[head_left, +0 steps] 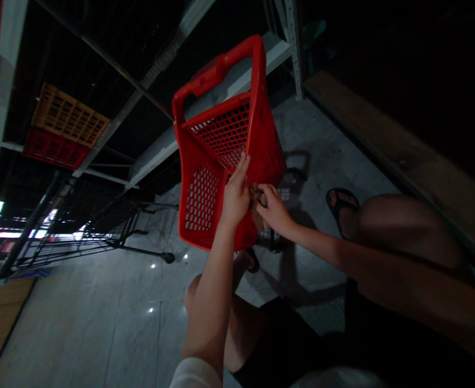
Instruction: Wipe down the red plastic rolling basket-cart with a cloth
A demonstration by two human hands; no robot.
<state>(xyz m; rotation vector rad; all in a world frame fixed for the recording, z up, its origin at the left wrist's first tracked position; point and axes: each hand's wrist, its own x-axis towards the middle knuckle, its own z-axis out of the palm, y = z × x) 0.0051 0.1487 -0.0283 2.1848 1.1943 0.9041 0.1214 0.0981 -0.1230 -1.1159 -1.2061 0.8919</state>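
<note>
A red plastic shopping basket cart (pixel 267 126) with a handle stands tilted in the middle of the view. My left hand (pixel 236 195) grips its near side rim, fingers reaching up along the edge. Against the outer wall, just right of that hand, my right hand (pixel 277 211) is closed on a crumpled brown cloth (pixel 258 214). The cloth touches the red plastic. Part of it is hidden by my fingers.
Metal shelving (pixel 156 156) runs behind the cart. A yellow crate (pixel 70 116) sits above a red crate (pixel 54 148) at left. A dark wire cart (pixel 116 231) stands on the grey floor (pixel 136 334). A wooden board (pixel 383 124) lies at right, near a sandaled foot (pixel 342 207).
</note>
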